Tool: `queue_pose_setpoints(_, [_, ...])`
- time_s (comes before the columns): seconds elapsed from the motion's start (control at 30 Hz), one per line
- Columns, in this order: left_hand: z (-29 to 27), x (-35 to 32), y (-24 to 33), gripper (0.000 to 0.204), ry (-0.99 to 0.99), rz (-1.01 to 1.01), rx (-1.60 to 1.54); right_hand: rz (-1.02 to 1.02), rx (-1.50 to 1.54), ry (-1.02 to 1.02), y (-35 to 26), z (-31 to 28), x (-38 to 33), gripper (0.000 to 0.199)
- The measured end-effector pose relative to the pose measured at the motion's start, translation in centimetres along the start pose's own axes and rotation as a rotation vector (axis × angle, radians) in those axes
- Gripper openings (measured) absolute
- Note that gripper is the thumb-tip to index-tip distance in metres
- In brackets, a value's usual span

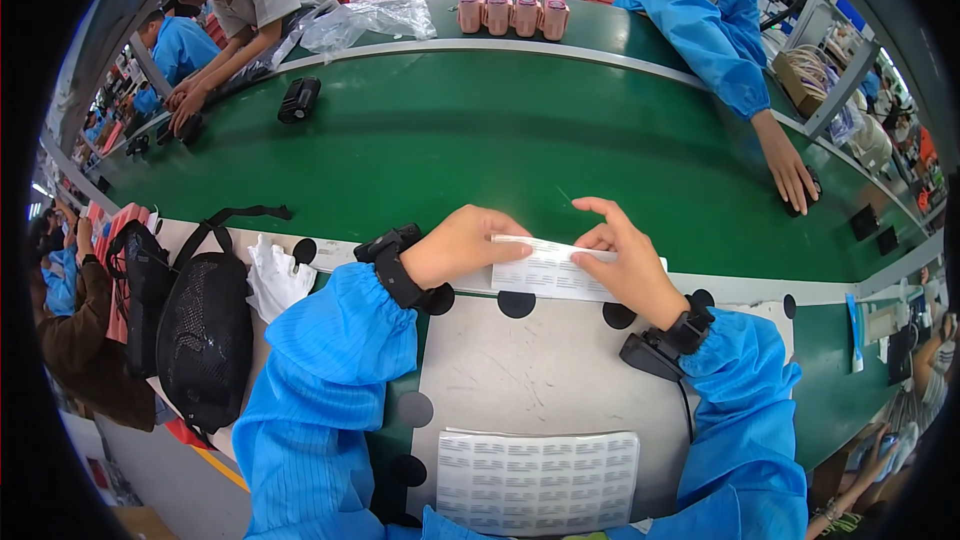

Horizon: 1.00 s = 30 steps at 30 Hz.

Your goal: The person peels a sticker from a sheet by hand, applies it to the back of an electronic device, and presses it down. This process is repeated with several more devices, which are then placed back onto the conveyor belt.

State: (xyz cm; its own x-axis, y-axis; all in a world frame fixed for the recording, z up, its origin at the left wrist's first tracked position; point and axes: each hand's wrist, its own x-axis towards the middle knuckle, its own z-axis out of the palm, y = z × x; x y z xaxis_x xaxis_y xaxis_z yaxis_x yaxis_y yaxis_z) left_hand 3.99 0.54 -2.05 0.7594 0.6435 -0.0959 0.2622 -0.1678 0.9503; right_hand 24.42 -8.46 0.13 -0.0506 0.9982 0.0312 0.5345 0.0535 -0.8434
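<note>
Left hand (465, 245) and right hand (632, 258) at one white label sheet (545, 273); one second sheet (538, 480) lies flat.
The label sheet is held up over the far edge of the pale work surface (500, 355), pinched at its left end between the left thumb and fingers; the right thumb lies on its face, forefinger raised apart, and whether that hand grips it I cannot tell. The second sheet lies along the surface's near edge. Beyond the far edge runs the green belt (450, 140), with one black device (299, 100) near its far left corner, one co-worker's hand (790, 175) toward its right end, and two small black pieces (875, 231) further right.
</note>
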Motion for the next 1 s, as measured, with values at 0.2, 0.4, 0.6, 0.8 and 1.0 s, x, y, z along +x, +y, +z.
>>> queue_pose_setpoints(0.2, [0.7,0.0,0.3,0.023,-0.017,-0.073,-0.045,-0.117,0.066,0.014,0.4,0.6,-0.3,0.055])
queue_pose_setpoints(0.4, [0.6,-0.1,0.4,0.023,-0.032,-0.149,-0.058,-0.011,0.051,-0.029,0.4,0.6,-0.2,0.056])
queue_pose_setpoints(0.6, [0.2,-0.3,1.4,0.026,-0.136,-0.226,-0.119,0.05,0.025,-0.052,-1.8,-0.7,-0.7,0.057])
queue_pose_setpoints(0.8, [-0.3,-0.5,1.5,0.03,-0.148,-0.184,-0.282,0.083,0.011,-0.054,-2.5,-1.3,-0.8,0.06])
queue_pose_setpoints(1.0, [-0.5,-0.3,0.7,0.025,-0.082,-0.179,-0.02,0.032,0.037,-0.001,1.0,0.7,-0.1,0.061])
